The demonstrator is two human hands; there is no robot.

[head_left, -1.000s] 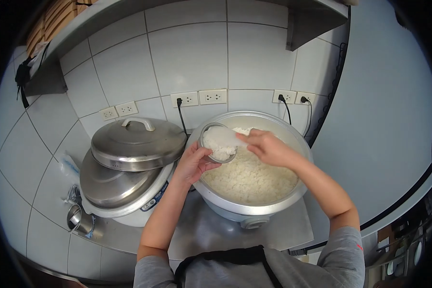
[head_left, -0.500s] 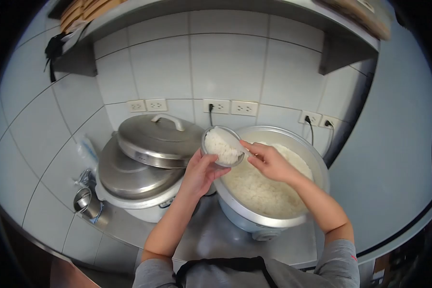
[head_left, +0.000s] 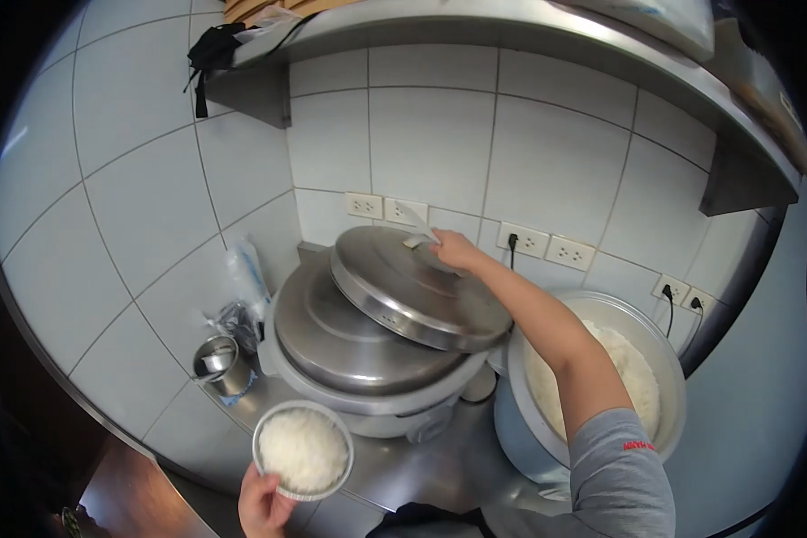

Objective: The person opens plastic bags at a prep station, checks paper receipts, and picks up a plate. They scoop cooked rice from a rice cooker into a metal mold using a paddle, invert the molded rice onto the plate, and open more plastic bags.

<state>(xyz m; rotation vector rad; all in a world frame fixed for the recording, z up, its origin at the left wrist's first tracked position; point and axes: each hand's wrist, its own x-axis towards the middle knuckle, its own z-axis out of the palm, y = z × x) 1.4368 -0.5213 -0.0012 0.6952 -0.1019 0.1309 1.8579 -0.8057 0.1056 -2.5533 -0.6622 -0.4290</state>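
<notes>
My left hand (head_left: 264,504) holds a round bowl (head_left: 258,441) filled with white rice (head_left: 303,450) by its near rim, low at the front left. At the far side, my right hand (head_left: 455,249) is closed at the handle (head_left: 416,240) of a large metal lid (head_left: 403,282). A pale, see-through rice paddle (head_left: 412,215) sticks up from the same hand. The lid leans tilted over a second metal lid (head_left: 359,345) on the left rice cooker (head_left: 377,423). To the right stands an uncovered rice cooker (head_left: 668,394) with cooked rice (head_left: 632,372) inside, partly hidden by my right arm.
A metal container (head_left: 224,372) with utensils stands at the left wall beside plastic bags (head_left: 247,273). Wall outlets (head_left: 569,253) with plugged cords sit behind the cookers. A metal shelf (head_left: 475,31) runs overhead. The steel counter (head_left: 403,475) lies beneath.
My left hand has brought the rice bowl down and toward me, away from the open cooker. My right hand has left the bowl and reached the lid handle. The view has turned left.
</notes>
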